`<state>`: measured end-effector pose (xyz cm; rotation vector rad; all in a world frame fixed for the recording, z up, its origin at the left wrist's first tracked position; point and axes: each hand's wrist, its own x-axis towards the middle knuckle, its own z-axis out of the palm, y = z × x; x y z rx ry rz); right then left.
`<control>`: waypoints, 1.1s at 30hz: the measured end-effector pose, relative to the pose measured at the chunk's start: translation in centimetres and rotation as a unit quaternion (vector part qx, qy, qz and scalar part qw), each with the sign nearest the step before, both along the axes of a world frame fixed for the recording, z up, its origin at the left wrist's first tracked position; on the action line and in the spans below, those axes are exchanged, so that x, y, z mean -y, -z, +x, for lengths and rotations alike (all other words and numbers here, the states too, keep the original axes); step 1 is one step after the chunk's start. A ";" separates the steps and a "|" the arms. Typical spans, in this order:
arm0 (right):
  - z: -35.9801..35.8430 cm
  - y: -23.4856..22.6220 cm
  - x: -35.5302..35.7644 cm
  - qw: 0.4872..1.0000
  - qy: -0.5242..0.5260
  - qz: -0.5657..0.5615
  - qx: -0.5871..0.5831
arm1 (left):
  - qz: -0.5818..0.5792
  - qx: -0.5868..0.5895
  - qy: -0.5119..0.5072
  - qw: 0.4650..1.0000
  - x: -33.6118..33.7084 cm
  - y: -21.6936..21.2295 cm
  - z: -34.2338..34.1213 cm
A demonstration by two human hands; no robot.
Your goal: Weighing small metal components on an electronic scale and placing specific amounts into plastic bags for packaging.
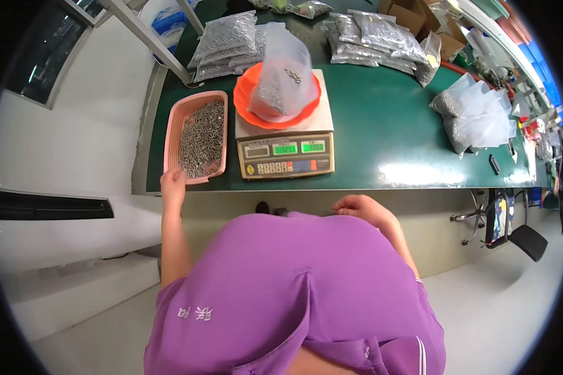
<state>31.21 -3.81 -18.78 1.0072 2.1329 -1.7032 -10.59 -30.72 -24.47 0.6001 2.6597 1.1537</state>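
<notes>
My left hand [172, 185] rests on the near rim of a pink tray [172, 132] filled with small grey metal parts, at the front left of the green table [388, 125]. My right hand [360, 207] is curled below the table's front edge, near my purple shirt, and holds nothing that I can see. Between the hands stands a beige counting scale [286, 155] with lit green displays. On its platform sits an orange bowl [243, 100] holding an upright clear plastic bag [281, 72] with some metal parts in it.
Stacks of filled clear bags [225, 44] lie behind the tray, and more filled bags [375, 37] at the back right. Loose plastic bags [475, 115] lie at the right. Cardboard boxes [413, 12] stand at the back. An office chair [513, 228] stands at the lower right.
</notes>
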 end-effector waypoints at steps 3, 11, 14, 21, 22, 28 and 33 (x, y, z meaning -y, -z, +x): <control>-5.8 -7.8 -0.5 0.978 -0.015 0.152 -0.139 | -0.023 -0.101 0.028 0.994 1.9 1.0 -3.4; -24.9 -14.9 -8.9 0.880 -0.076 0.466 0.054 | -0.022 -0.213 0.097 0.972 -0.7 3.5 -7.9; -29.0 -10.8 -10.9 0.873 -0.253 0.400 0.115 | -0.074 -0.242 0.093 0.963 -2.0 3.6 -8.3; -29.5 -6.5 -8.1 0.805 -0.259 0.530 0.058 | -0.089 -0.218 0.084 0.968 -2.5 3.0 -8.1; -29.5 -6.4 -7.5 0.810 -0.192 0.554 0.017 | -0.089 -0.214 0.089 0.969 -2.4 3.0 -8.1; -29.3 -4.6 -7.6 0.747 -0.180 0.640 0.002 | -0.079 -0.202 0.081 0.973 -2.4 2.9 -8.2; -28.3 -5.4 -10.1 0.729 -0.256 0.630 0.082 | -0.075 -0.210 0.089 0.971 -2.2 3.1 -8.3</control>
